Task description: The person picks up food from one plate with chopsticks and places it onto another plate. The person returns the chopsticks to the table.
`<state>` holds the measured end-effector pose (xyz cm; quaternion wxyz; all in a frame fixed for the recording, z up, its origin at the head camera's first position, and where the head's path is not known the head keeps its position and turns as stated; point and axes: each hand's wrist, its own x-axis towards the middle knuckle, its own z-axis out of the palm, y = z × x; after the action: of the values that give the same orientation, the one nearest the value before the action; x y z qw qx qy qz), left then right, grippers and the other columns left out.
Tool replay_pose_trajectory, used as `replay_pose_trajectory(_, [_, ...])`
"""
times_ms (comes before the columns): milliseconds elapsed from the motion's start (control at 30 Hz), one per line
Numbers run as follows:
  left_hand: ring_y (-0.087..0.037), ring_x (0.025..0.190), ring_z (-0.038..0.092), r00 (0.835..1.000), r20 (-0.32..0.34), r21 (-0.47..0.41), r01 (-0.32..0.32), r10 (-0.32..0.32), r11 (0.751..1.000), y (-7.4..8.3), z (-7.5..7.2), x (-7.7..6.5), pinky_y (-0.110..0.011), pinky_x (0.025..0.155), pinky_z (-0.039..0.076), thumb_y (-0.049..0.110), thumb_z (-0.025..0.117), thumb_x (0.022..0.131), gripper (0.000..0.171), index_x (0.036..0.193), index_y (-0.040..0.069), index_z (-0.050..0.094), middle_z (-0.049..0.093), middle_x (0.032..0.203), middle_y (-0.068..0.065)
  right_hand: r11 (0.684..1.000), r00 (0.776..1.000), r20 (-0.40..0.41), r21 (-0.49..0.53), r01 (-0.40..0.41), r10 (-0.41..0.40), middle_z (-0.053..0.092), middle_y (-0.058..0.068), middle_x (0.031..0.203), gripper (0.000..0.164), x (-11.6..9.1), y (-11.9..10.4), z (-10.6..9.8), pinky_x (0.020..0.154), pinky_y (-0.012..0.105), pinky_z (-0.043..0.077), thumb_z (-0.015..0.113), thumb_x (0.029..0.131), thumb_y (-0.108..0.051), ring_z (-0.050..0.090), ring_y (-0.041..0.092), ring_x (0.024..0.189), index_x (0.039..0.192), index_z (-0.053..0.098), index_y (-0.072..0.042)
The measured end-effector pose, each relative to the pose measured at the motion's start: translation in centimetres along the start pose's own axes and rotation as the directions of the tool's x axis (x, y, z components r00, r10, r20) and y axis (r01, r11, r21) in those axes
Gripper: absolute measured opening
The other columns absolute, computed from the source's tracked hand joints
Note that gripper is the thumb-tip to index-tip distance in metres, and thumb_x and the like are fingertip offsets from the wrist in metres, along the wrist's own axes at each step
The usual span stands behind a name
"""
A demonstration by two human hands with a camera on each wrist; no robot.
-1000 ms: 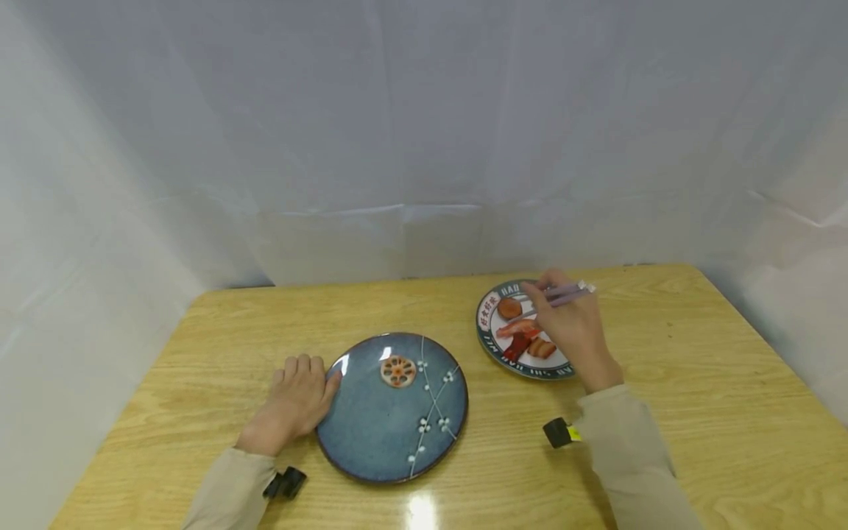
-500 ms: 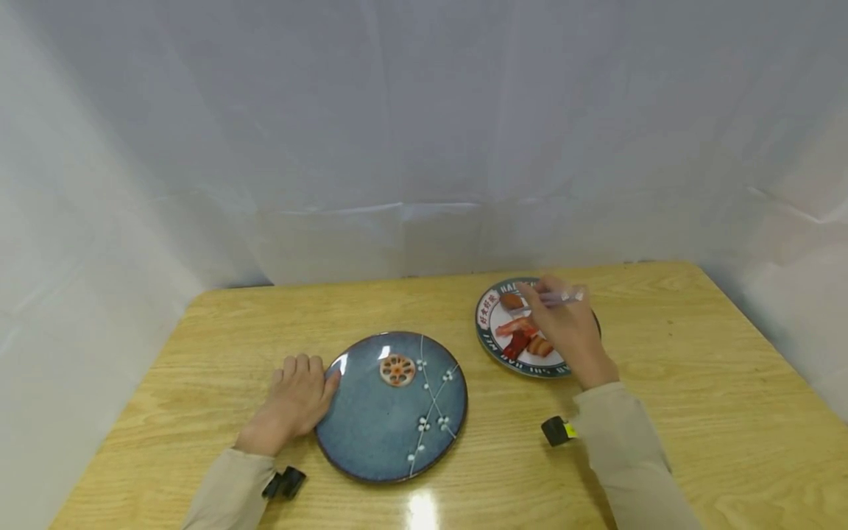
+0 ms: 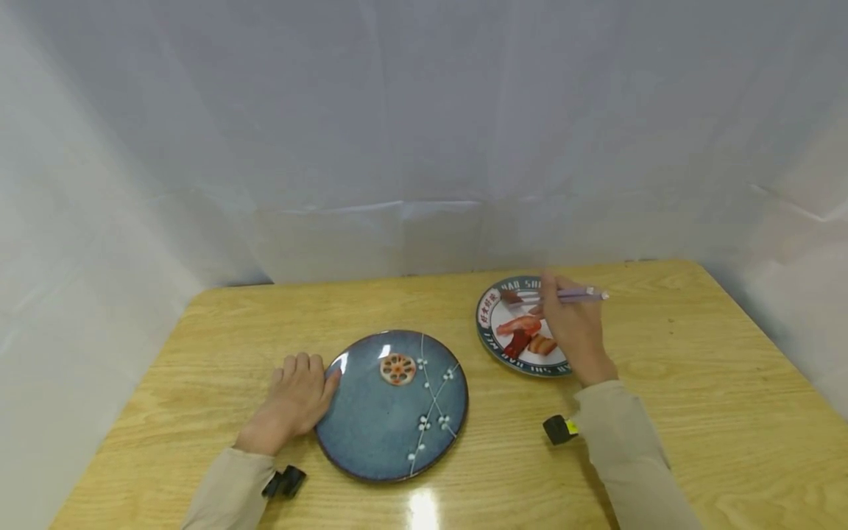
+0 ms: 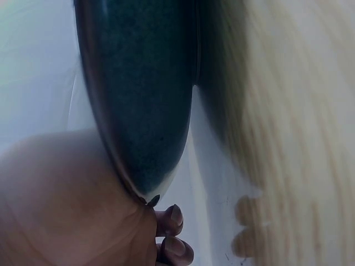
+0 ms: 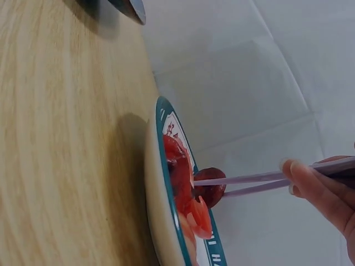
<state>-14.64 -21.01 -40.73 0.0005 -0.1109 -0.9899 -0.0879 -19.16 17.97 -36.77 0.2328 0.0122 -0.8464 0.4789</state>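
My right hand (image 3: 575, 324) holds a pair of pale purple chopsticks (image 5: 255, 185) over the far side of a small green-rimmed plate (image 3: 486, 338). In the right wrist view their tips lie either side of a round brown-red food slice (image 5: 211, 191), tilted up near the rim. Beside it on the same plate lie a pink shrimp-like piece (image 3: 520, 325), a dark red piece (image 3: 517, 344) and a brown striped piece (image 3: 542, 345). My left hand (image 3: 298, 394) rests at the left edge of a large blue plate (image 3: 377, 434), thumb over its rim, fingers relaxed outside it.
A lotus root slice (image 3: 398, 369) lies on the blue plate, left of its painted white blossoms. Both plates stand on a wooden table (image 3: 695, 412). Behind the table hangs a grey-white sheet (image 3: 424, 147), close to the small plate's far side.
The round slice has gone from lying flat to tilted between the chopstick tips. My right hand has turned a little, and the chopsticks lie flatter. The left hand has stayed in place.
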Motion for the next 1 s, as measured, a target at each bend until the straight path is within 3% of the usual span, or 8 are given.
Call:
replay_pose_trajectory(133, [-0.035, 0.082, 0.04, 1.0, -0.007, 0.003, -0.005, 0.005, 1.0, 0.0, 0.1, 0.0, -0.045, 0.069, 0.032, 0.026, 0.041, 0.102, 0.032, 0.085, -0.001, 0.043, 0.042, 0.084, -0.015, 0.998, 0.998, -0.043, 0.051, 0.039, -0.037, 0.068, 0.015, 0.066, 0.054, 0.0, 0.3, 0.2, 0.045, 0.02, 0.045, 0.046, 0.101, -0.039, 0.067, 0.031, 0.057, 0.084, 0.071, 0.005])
replay_pose_trajectory(400, [-0.036, 0.084, 0.041, 1.0, -0.008, 0.002, -0.002, 0.002, 1.0, -0.1, 0.1, 0.0, -0.046, 0.069, 0.033, 0.026, 0.041, 0.102, 0.032, 0.086, -0.002, 0.044, 0.042, 0.085, -0.016, 0.991, 0.997, -0.067, 0.124, 0.052, -0.044, 0.067, 0.015, 0.064, 0.056, 0.0, 0.1, 0.3, 0.047, 0.025, 0.05, 0.047, 0.1, -0.042, 0.066, 0.031, 0.054, 0.082, 0.07, 0.005])
replay_pose_trajectory(833, [-0.036, 0.083, 0.041, 1.0, -0.017, 0.003, -0.002, 0.002, 1.0, 0.0, 0.1, -0.1, -0.045, 0.069, 0.033, 0.025, 0.042, 0.102, 0.032, 0.084, -0.001, 0.044, 0.042, 0.083, -0.016, 0.999, 1.0, -0.01, 0.027, -0.02, 0.02, 0.07, 0.008, 0.067, 0.063, -0.4, -0.6, 0.0, 0.055, 0.021, 0.046, 0.04, 0.099, -0.054, 0.069, 0.028, 0.062, 0.089, 0.071, 0.0])
replay_pose_trajectory(1000, [-0.036, 0.083, 0.041, 1.0, -0.012, 0.001, -0.004, 0.004, 1.0, 0.0, 0.0, -0.2, -0.045, 0.069, 0.033, 0.025, 0.041, 0.102, 0.032, 0.084, -0.001, 0.043, 0.041, 0.083, -0.016, 0.999, 1.0, -0.006, 0.05, 0.013, -0.013, 0.069, 0.008, 0.066, 0.063, -0.4, -1.0, 0.1, 0.041, 0.026, 0.038, 0.04, 0.099, -0.052, 0.068, 0.028, 0.062, 0.089, 0.072, 0.001])
